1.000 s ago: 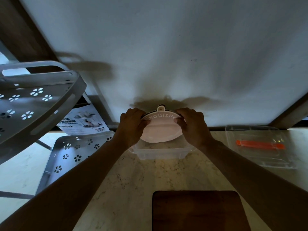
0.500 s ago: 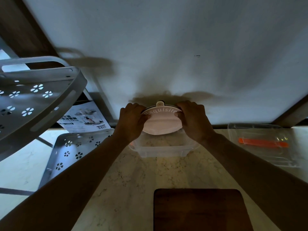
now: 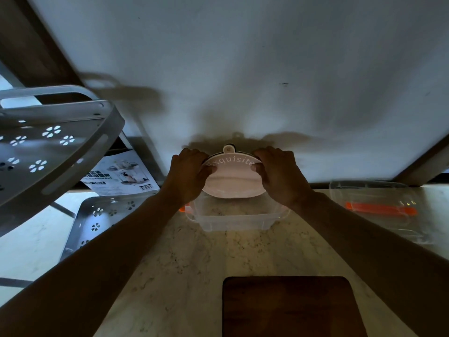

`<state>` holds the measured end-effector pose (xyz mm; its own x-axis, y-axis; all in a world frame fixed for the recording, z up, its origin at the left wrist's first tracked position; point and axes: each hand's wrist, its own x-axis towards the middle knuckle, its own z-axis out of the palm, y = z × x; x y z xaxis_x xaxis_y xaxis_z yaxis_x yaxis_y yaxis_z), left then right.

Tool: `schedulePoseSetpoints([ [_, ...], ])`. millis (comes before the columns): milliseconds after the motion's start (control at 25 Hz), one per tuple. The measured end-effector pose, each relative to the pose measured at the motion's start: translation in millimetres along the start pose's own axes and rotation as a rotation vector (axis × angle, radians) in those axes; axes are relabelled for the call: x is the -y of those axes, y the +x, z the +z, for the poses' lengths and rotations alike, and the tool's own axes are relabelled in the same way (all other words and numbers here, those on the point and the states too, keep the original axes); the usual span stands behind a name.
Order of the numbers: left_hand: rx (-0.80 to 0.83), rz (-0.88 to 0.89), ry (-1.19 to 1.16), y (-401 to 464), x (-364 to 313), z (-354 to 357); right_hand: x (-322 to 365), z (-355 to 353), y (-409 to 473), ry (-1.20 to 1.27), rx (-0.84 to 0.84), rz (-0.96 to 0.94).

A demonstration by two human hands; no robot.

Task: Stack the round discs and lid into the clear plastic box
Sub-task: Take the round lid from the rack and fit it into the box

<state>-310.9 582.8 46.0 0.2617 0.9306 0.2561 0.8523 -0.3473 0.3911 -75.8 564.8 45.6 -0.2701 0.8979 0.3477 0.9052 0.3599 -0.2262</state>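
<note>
At the counter's back edge, your left hand point(image 3: 188, 176) and right hand point(image 3: 279, 175) pinch the pink round disc point(image 3: 232, 181), lifted slightly higher than before, tilted above the clear plastic box point(image 3: 233, 221), not yet inside.

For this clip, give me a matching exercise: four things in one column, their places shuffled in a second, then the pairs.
1. pink disc
2. clear box
3. wooden board
4. orange strip

A. nearest the camera, on the counter
B. under the disc, open
C. held in both hands
D. far right, in clear plastic

Pairs: 1-C, 2-B, 3-A, 4-D
</note>
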Motion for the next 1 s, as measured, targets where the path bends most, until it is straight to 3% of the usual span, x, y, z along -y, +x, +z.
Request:
schedulePoseSetpoints([
  [240, 0.059, -0.017, -0.018, 4.3, -2.1, 7.0, -3.3, 8.8, 0.6, -0.032, 0.059, 0.009],
  [600, -0.029, -0.037, 0.064, 7.0, -5.7, 14.2, 0.3, 8.6, 2.0, -0.119, -0.001, 0.073],
  [1000, -0.076, -0.051, 0.119, 5.4, -9.9, 18.3, 1.5, 7.8, 5.6, -0.138, 0.048, 0.104],
])
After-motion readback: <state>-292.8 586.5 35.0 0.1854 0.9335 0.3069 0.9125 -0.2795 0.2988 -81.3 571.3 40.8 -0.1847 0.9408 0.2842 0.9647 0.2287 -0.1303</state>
